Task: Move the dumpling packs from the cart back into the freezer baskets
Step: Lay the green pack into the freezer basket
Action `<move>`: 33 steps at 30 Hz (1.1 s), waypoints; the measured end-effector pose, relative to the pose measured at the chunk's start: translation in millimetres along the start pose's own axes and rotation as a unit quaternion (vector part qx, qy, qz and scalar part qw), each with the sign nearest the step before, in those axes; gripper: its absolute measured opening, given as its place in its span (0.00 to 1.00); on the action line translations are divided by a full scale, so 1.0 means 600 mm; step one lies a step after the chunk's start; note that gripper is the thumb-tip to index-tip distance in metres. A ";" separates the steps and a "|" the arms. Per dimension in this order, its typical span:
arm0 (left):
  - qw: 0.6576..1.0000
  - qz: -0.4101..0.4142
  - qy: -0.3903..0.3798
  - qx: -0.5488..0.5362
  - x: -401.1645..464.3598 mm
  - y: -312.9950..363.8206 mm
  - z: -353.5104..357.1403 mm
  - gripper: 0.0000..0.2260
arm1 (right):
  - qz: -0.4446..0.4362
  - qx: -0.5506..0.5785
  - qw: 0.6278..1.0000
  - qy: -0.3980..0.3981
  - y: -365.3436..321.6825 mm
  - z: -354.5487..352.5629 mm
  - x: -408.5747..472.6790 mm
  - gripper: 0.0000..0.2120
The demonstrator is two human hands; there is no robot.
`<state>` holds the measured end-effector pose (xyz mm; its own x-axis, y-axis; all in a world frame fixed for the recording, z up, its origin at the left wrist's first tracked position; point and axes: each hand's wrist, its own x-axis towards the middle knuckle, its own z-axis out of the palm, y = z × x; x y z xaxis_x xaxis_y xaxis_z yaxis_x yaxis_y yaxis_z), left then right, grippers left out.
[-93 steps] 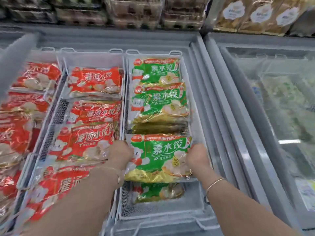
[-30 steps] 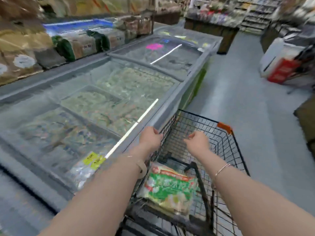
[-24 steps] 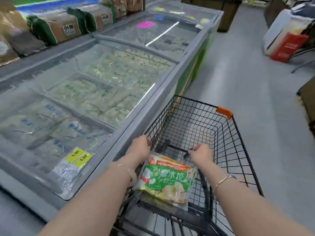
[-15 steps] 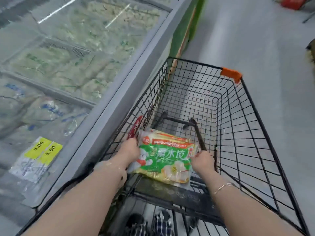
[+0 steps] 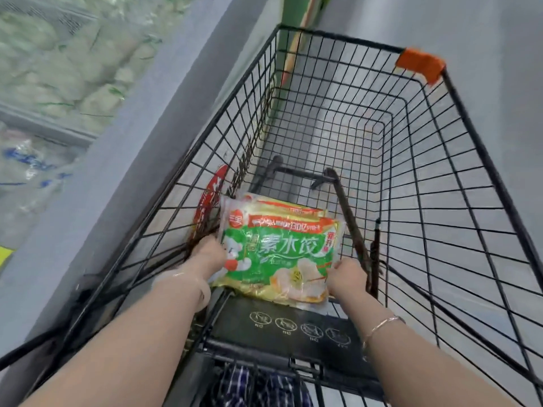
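Note:
A green dumpling pack (image 5: pixel 279 251) lies on top of another pack in the near end of the black wire cart (image 5: pixel 440 177), over the fold-down child seat. My left hand (image 5: pixel 207 255) grips the pack's left edge. My right hand (image 5: pixel 346 279) grips its lower right corner. The edge of a red pack (image 5: pixel 210 201) shows upright against the cart's left wall. The freezer baskets are out of view.
A closed chest freezer (image 5: pixel 126 136) with a glass lid (image 5: pixel 53 69) runs along the cart's left side. Grey shop floor (image 5: pixel 484 30) lies to the right and ahead. An orange bumper (image 5: pixel 420 64) caps the cart's far right corner.
I turned from the freezer basket, where I set down a green pack, to the cart. Both hands reached down and now grip the top green pack at its two sides.

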<state>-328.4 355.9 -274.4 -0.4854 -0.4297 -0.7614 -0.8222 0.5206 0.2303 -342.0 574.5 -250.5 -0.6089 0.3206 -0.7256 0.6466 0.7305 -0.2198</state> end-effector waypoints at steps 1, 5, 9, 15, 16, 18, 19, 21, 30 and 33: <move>1.000 0.000 0.004 -0.011 0.003 0.000 0.002 0.14 | 0.004 0.000 1.000 0.004 -0.001 -0.001 0.002 0.07; 0.997 0.003 0.002 -0.083 0.012 0.005 0.008 0.12 | 0.015 -0.001 1.000 0.020 0.004 -0.008 0.009 0.08; 0.993 0.009 0.013 -0.118 0.022 0.009 0.022 0.10 | 0.025 0.056 0.998 0.015 0.018 -0.003 0.024 0.06; 0.994 0.014 0.032 -0.100 0.010 0.014 0.020 0.09 | -0.006 0.054 0.998 0.037 0.018 -0.016 0.033 0.13; 0.995 0.025 0.038 -0.091 0.000 0.022 0.015 0.09 | -0.015 0.049 0.998 0.045 0.014 -0.023 0.027 0.15; 0.994 0.044 0.051 -0.081 -0.026 0.043 -0.002 0.09 | -0.037 0.043 0.997 0.059 -0.002 -0.042 0.012 0.10; 0.994 0.056 0.064 -0.073 -0.041 0.055 -0.016 0.10 | -0.048 0.043 0.995 0.070 -0.014 -0.057 0.001 0.08; 0.991 0.076 0.088 -0.069 -0.076 0.078 -0.047 0.11 | -0.070 0.042 0.993 0.089 -0.035 -0.089 -0.022 0.08; 0.949 0.175 0.222 -0.138 -0.252 0.139 -0.263 0.11 | -0.227 0.078 0.954 0.177 -0.185 -0.267 -0.196 0.07; 0.930 0.180 0.267 -0.180 -0.305 0.110 -0.342 0.11 | -0.292 0.091 0.934 0.183 -0.237 -0.295 -0.274 0.08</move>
<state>-354.9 317.4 4.2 -0.7485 -0.6294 -0.2087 -0.5769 0.4629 0.6729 -415.1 524.4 15.6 -0.9772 0.1090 -0.1821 0.2019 0.7411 -0.6403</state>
